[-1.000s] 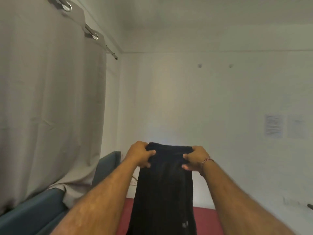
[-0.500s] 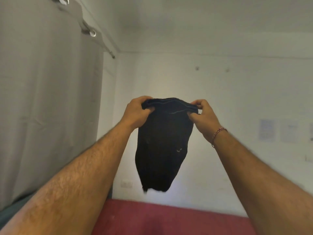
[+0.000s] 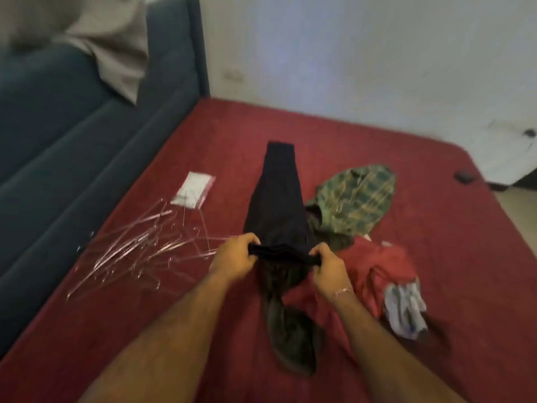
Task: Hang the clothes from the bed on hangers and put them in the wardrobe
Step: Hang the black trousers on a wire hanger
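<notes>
Both hands are closed on one end of a black garment (image 3: 277, 205): the left hand (image 3: 234, 257) grips the left side of that end, the right hand (image 3: 327, 264) pinches the right side, and the edge is kept bunched and level between them.

Black garment: stretched away from the hands across the red bed cover (image 3: 436, 257), narrowing towards its far end. It appears to be laid out flat, probably so that it can be straightened or folded for a hanger.

Dark olive garment (image 3: 290, 338): lies under and nearer than the gripped end, trailing towards the camera.

Clothes still waiting, right of the hands: a green checked garment (image 3: 357, 202) touching the black one; a red garment (image 3: 374, 269) just beside the right hand; a grey-and-white garment (image 3: 405, 306) at the red one's outer edge. None is on a hanger, so the task is judged to be at an early stage.

Wire hangers (image 3: 139, 245): a loose fan on the cover left of the left hand, within easy reach, presumably placed there for that purpose.

Clear packet (image 3: 193, 189): lies beyond the hangers; white contents are visible but cannot be identified.

Blue sofa (image 3: 72, 135): runs along the bed's left side, with grey curtain (image 3: 116, 45) draped over it.

Wardrobe: not in view.
</notes>
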`<move>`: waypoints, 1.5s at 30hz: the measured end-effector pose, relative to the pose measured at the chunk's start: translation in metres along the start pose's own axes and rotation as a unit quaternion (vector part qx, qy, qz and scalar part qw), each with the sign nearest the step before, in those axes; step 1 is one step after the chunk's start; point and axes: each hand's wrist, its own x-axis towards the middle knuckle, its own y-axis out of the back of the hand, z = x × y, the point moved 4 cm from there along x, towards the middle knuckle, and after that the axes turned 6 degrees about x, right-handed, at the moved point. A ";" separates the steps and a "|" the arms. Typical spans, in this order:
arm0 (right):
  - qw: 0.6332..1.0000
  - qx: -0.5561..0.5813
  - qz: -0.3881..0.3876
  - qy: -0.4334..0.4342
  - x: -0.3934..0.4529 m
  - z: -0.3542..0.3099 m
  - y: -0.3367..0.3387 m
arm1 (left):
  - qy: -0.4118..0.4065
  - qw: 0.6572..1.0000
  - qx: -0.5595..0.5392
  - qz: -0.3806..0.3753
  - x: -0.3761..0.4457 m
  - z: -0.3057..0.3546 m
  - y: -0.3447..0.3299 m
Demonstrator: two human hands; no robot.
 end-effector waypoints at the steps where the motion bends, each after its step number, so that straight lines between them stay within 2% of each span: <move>1: 1.000 -0.003 -0.020 -0.023 -0.021 0.028 -0.026 | 0.018 1.000 0.001 -0.021 -0.021 -0.018 -0.034; 5: 0.988 -0.035 -0.121 -0.088 -0.102 0.091 -0.105 | 0.067 0.993 0.004 -0.102 -0.099 -0.079 -0.119; 10: 0.957 -0.108 -0.221 -0.153 -0.148 0.112 -0.162 | 0.044 0.988 0.000 -0.151 -0.146 -0.119 -0.151; 13: 0.931 -0.181 -0.252 -0.193 -0.146 0.093 -0.188 | 0.049 0.982 0.009 -0.180 -0.143 -0.140 -0.142; 17: 0.943 -0.139 -0.237 -0.189 -0.114 0.039 -0.234 | 0.093 0.987 -0.021 -0.131 -0.131 -0.187 -0.109; 22: 0.954 -0.088 -0.250 -0.142 -0.050 -0.022 -0.330 | 0.134 0.986 -0.017 -0.101 -0.108 -0.283 -0.056; 25: 0.962 -0.039 -0.216 -0.161 -0.008 -0.033 -0.392 | 0.176 0.981 -0.003 -0.082 -0.096 -0.349 -0.030; 28: 0.951 0.075 -0.116 -0.276 0.029 -0.009 -0.442 | 0.205 0.976 -0.013 -0.067 -0.094 -0.400 -0.015; 30: 0.898 0.219 -0.032 -0.380 0.035 0.001 -0.462 | 0.213 0.975 -0.031 -0.060 -0.098 -0.422 -0.012; 32: 0.844 0.324 0.039 -0.426 0.036 0.005 -0.470 | 0.220 0.973 -0.039 -0.061 -0.106 -0.438 -0.014; 34: 0.809 0.375 0.061 -0.448 0.035 0.002 -0.470 | 0.226 0.970 -0.047 -0.070 -0.115 -0.450 -0.021; 36: 0.792 0.413 0.044 -0.448 0.031 -0.005 -0.468 | 0.236 0.966 -0.054 -0.087 -0.125 -0.454 -0.029; 41: 0.845 0.429 0.031 -0.317 0.014 -0.049 -0.437 | 0.256 0.960 -0.049 -0.102 -0.133 -0.437 -0.035; 45: 0.829 0.434 0.062 -0.347 -0.014 -0.075 -0.406 | 0.243 0.966 -0.015 -0.092 -0.126 -0.398 -0.028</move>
